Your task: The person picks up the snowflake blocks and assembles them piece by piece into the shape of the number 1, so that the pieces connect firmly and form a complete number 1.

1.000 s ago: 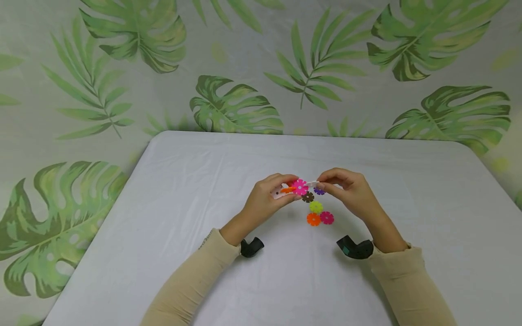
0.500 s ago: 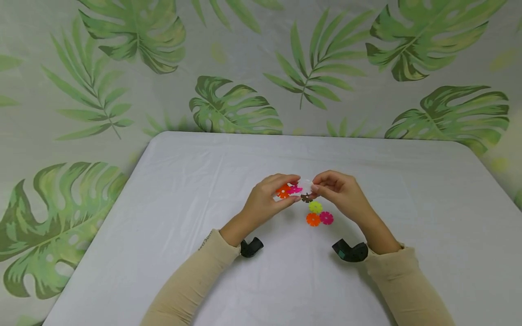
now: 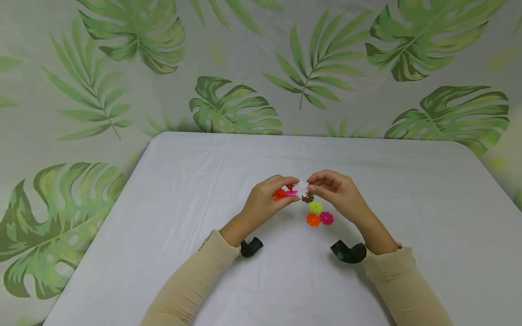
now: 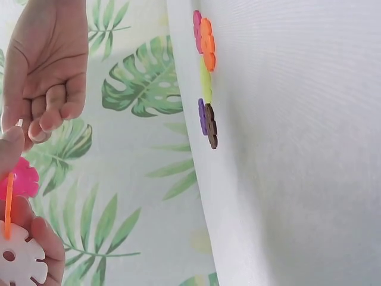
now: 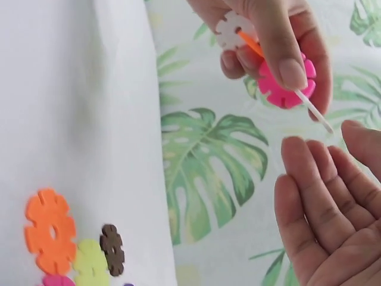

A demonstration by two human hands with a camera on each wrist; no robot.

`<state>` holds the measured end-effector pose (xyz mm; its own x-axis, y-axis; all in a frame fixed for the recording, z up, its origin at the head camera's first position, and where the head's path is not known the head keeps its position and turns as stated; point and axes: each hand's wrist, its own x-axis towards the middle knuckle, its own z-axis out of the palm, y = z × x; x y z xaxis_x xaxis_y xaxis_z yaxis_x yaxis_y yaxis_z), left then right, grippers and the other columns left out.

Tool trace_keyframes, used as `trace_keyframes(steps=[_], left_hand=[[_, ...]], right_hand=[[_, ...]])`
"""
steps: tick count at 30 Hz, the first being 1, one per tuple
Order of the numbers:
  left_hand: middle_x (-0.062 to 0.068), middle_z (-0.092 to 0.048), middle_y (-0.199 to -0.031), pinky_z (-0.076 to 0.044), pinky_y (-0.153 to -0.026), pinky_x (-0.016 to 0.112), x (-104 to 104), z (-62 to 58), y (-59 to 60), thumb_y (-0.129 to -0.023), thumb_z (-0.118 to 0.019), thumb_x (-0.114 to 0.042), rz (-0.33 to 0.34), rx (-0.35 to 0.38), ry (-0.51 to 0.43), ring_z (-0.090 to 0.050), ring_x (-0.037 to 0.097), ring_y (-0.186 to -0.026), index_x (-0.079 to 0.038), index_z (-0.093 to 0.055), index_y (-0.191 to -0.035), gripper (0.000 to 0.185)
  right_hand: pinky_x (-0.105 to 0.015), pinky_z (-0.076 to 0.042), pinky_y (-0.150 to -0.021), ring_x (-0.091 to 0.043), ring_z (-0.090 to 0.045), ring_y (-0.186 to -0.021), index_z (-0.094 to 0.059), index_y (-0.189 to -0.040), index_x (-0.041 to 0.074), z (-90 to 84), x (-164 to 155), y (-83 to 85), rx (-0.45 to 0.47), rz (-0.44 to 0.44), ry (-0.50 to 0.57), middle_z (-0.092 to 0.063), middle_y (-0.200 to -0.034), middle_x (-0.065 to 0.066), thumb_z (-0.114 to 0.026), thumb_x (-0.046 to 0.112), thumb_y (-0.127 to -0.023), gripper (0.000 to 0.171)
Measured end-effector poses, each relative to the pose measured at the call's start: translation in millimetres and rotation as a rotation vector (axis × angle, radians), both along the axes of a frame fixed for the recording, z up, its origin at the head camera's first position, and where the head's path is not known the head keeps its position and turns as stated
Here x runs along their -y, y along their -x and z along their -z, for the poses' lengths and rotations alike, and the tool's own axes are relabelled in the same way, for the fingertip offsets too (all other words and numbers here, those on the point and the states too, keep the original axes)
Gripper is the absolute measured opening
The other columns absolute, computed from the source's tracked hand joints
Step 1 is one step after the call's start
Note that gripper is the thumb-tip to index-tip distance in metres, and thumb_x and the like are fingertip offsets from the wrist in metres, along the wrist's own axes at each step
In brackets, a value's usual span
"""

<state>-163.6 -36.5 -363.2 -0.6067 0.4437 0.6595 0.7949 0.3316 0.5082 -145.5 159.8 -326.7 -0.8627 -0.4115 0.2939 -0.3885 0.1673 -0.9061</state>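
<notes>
My left hand [image 3: 267, 195] grips a chain of joined notched plastic discs above the table. In the right wrist view the chain runs from a white disc [image 5: 228, 34] through an orange disc [image 5: 250, 43] to a pink disc [image 5: 277, 89]. Another white disc [image 3: 301, 189] is slotted on at the end, seen edge-on from the wrists, with the left thumb against its joint with the pink one. My right hand [image 3: 339, 186] is beside that end disc, its thumb and fingers spread apart; a small gap shows in the right wrist view.
Loose discs lie on the white table [image 3: 204, 181] below the hands: orange [image 3: 313, 220], magenta [image 3: 326, 218], yellow [image 3: 316, 207], brown [image 3: 307, 199] and purple [image 4: 202, 116]. A leaf-patterned cloth [image 3: 236, 104] hangs behind the table's far edge.
The chain has turned in the left hand, so the end white disc now faces the head camera and the pink one shows edge-on. My right hand has shifted slightly left and its fingers have loosened.
</notes>
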Motion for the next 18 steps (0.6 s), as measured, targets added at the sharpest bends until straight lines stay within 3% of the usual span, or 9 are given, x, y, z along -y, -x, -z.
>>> trace_keyframes(steps=[8,9,11,15,16,18], left_hand=[[0.002,-0.058,-0.092,-0.038,-0.073,0.009,1,-0.8,0.4,-0.070,-0.062,-0.031,-0.022,0.000,0.005,-0.049,0.003,-0.084,-0.008,-0.057,-0.102,0.040],[0.002,-0.058,-0.092,-0.038,-0.073,0.009,1,-0.8,0.6,-0.070,-0.063,-0.030,-0.024,-0.002,0.004,-0.049,0.003,-0.085,-0.009,-0.057,-0.103,0.040],[0.001,-0.058,-0.092,-0.040,-0.073,0.012,0,-0.5,0.9,-0.069,-0.063,-0.030,-0.027,-0.005,-0.001,-0.049,0.003,-0.084,-0.009,-0.057,-0.103,0.040],[0.001,-0.058,-0.092,-0.041,-0.072,0.015,0,0.8,2.4,-0.070,-0.063,-0.031,-0.030,-0.013,-0.005,-0.049,0.003,-0.085,-0.010,-0.056,-0.103,0.040],[0.001,-0.058,-0.092,-0.042,-0.072,0.015,0,1.1,2.5,-0.070,-0.063,-0.031,-0.030,-0.014,-0.007,-0.049,0.003,-0.085,-0.010,-0.056,-0.103,0.040],[0.001,-0.058,-0.092,-0.041,-0.072,0.014,1,1.8,3.1,-0.070,-0.062,-0.031,-0.030,-0.015,-0.007,-0.049,0.003,-0.085,-0.010,-0.056,-0.103,0.040]], right_hand=[[-0.024,-0.043,-0.074,-0.024,-0.053,-0.090,-0.050,-0.106,0.002,20.4,-25,23.8,-0.057,0.063,0.008,-0.054,-0.099,-0.014,-0.057,0.006,-0.077,0.029],[-0.024,-0.042,-0.076,-0.023,-0.052,-0.092,-0.050,-0.107,0.003,32.8,-33,32.4,-0.054,0.050,0.038,-0.054,-0.101,-0.012,-0.057,0.008,-0.078,0.030],[-0.023,-0.042,-0.076,-0.022,-0.051,-0.094,-0.050,-0.109,0.004,41.1,-40,38.8,-0.052,0.054,0.057,-0.053,-0.104,-0.011,-0.058,0.009,-0.077,0.034],[-0.022,-0.041,-0.077,-0.020,-0.049,-0.097,-0.049,-0.111,0.007,52.0,-48,45.5,-0.032,0.107,0.024,-0.050,-0.107,-0.012,-0.060,0.012,-0.076,0.037],[-0.020,-0.042,-0.076,-0.021,-0.048,-0.097,-0.048,-0.112,0.007,45.4,-45,41.0,-0.031,0.147,-0.026,-0.050,-0.107,-0.013,-0.060,0.012,-0.075,0.039],[-0.021,-0.040,-0.078,-0.021,-0.047,-0.098,-0.047,-0.112,0.008,48.3,-46,41.7,-0.013,0.190,-0.080,-0.049,-0.108,-0.014,-0.060,0.014,-0.075,0.040]])
